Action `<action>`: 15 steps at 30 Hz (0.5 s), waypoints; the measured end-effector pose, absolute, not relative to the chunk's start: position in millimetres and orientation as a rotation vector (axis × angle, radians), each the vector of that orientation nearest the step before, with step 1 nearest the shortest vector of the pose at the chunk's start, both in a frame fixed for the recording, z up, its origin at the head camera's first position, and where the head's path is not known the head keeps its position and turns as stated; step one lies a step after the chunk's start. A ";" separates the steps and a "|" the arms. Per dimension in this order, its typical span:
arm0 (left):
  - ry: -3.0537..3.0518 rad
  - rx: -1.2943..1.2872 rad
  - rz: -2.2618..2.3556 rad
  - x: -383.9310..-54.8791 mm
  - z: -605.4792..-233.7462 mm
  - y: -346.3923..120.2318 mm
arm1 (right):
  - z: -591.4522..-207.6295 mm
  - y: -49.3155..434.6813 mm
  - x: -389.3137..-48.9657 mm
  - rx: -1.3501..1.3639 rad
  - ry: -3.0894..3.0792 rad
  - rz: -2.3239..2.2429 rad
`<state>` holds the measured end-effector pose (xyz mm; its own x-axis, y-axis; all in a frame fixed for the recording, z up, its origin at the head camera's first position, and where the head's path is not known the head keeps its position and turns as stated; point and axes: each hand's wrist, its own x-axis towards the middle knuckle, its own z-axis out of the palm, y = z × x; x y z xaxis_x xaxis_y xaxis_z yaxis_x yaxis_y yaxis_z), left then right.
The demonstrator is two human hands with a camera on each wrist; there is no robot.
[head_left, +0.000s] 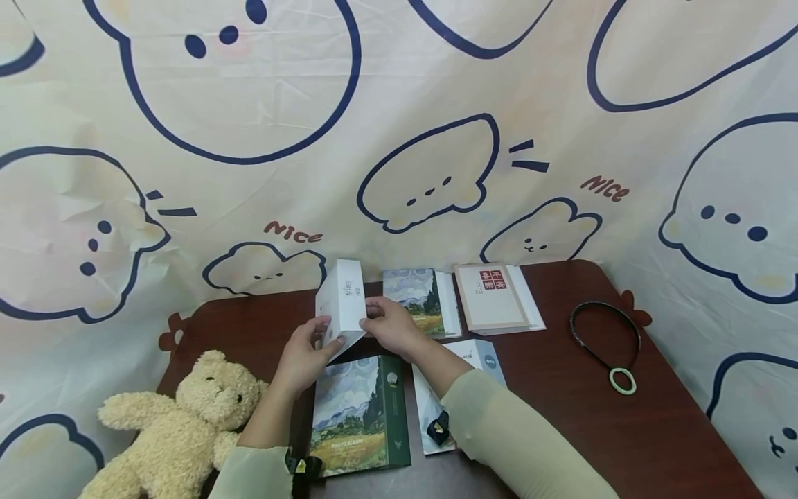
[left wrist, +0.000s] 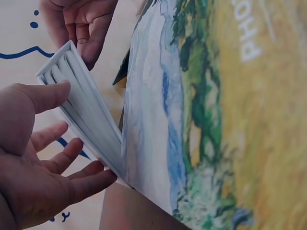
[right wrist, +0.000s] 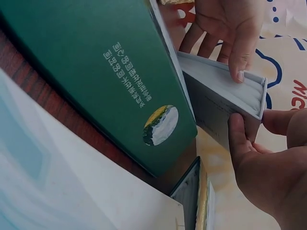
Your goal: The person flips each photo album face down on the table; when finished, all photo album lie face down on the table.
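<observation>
Both hands hold a white slipcased album (head_left: 347,294) upright above the back left of the table. My left hand (head_left: 309,351) grips its left side, with the thumb at the open end, where the white page edges (left wrist: 79,96) show. On the opposite side, my right hand (head_left: 391,324) pinches the case's edge between thumb and fingers, as the right wrist view also shows. Just below lies a photo album (head_left: 349,409) with a painted landscape cover and a green spine (right wrist: 91,62). A white-and-blue album (head_left: 476,353) is partly hidden under my right forearm.
At the back stand a landscape album (head_left: 411,294) half out of a white case and a cream album (head_left: 489,298) with red characters. A teddy bear (head_left: 171,430) sits front left. On the right lies a dark cord with a pale green ring (head_left: 622,381). A printed cloth hangs behind.
</observation>
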<state>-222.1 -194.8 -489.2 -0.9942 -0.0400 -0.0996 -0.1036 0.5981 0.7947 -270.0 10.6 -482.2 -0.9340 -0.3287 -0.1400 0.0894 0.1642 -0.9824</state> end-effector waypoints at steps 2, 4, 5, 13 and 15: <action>2.765 -0.130 1.330 -221.8 -488.5 -194.5 | -483.3 10.4 -269.8 -0.229 2.132 -1.823; 2.785 -0.137 1.290 -221.7 -487.9 -194.1 | -484.9 10.1 -269.8 -0.227 2.140 -1.813; 2.795 -0.143 1.270 -221.8 -487.7 -194.1 | -485.8 9.9 -269.8 -0.227 2.151 -1.803; 2.854 -0.159 1.103 -226.4 -488.4 -198.2 | -493.0 6.7 -271.3 -0.242 2.333 -1.627; 2.860 -0.157 1.075 -228.0 -488.9 -200.2 | -494.7 5.4 -272.1 -0.250 2.389 -1.563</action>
<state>-228.0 -200.2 -488.9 -0.9913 -0.0669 -0.1131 -0.1248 0.7484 0.6514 -272.1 5.4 -494.7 -0.9474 -0.2911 -0.1333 0.0055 0.4014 -0.9159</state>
